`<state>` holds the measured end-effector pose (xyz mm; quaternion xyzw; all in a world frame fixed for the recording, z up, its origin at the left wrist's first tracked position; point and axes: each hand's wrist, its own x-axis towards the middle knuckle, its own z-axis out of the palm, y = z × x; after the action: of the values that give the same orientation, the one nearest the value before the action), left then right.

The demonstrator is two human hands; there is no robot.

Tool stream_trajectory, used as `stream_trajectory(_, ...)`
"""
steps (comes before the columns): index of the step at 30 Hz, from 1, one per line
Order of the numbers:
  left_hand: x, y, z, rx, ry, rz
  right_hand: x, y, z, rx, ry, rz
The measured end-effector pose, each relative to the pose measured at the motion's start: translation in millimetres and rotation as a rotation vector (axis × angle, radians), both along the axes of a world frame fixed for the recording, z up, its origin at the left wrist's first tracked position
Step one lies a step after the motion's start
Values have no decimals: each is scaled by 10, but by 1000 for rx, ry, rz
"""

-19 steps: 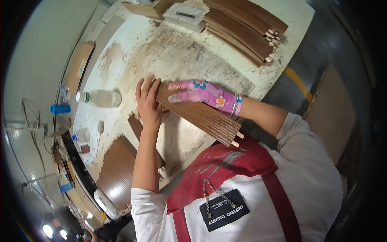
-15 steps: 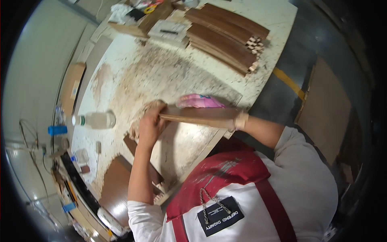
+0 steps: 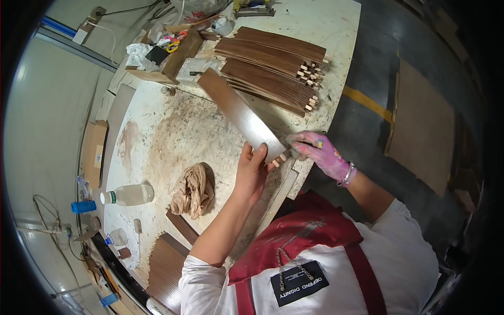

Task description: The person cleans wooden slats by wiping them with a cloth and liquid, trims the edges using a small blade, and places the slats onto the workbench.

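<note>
A brown wooden board point(image 3: 236, 111) with pale dowel pegs at its near end slants up and away to the left over the table. My bare left hand point(image 3: 254, 165) grips its near end, thumb on the glossy face. My right hand point(image 3: 324, 155), in a pink glove with a greyish front, is just right of the pegged end. Its fingers are curled in; whether something sits within them is hidden. Left of my left forearm, a crumpled tan cloth point(image 3: 193, 191) lies on the worktable point(image 3: 152, 118).
Behind are stacked brown boards point(image 3: 270, 79) with pegged ends, and a cardboard box point(image 3: 178, 59) of odds and ends. At the left lies a clear bottle point(image 3: 131, 195). More brown boards point(image 3: 167, 265) lie near my left elbow. The table's right edge drops to a grey floor.
The board has swung from lying crosswise to slanting away leftward. My left hand has shifted to its near end, off the cloth. My right hand has come out from behind the board.
</note>
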<state>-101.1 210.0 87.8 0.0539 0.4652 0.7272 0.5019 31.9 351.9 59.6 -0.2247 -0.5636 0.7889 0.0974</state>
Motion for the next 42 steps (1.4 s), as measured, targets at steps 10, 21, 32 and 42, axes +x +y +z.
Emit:
stream_trajectory(10, -11, 841, -37, -20, -2, 15, 190, 5, -160, -91, -20, -81)
stream_trajectory(21, -755, 950, -248, -276, 279, 23, 197, 151, -143, -76, -36, -139)
stream_trajectory(32, -926, 1354, -340, -107, 227, 86, -157, 495, -70, 30, 91, -265)
stream_trajectory(42, -965, -932, 103, -471, 619, 183, -191, -267, -211, 266, 39, 181)
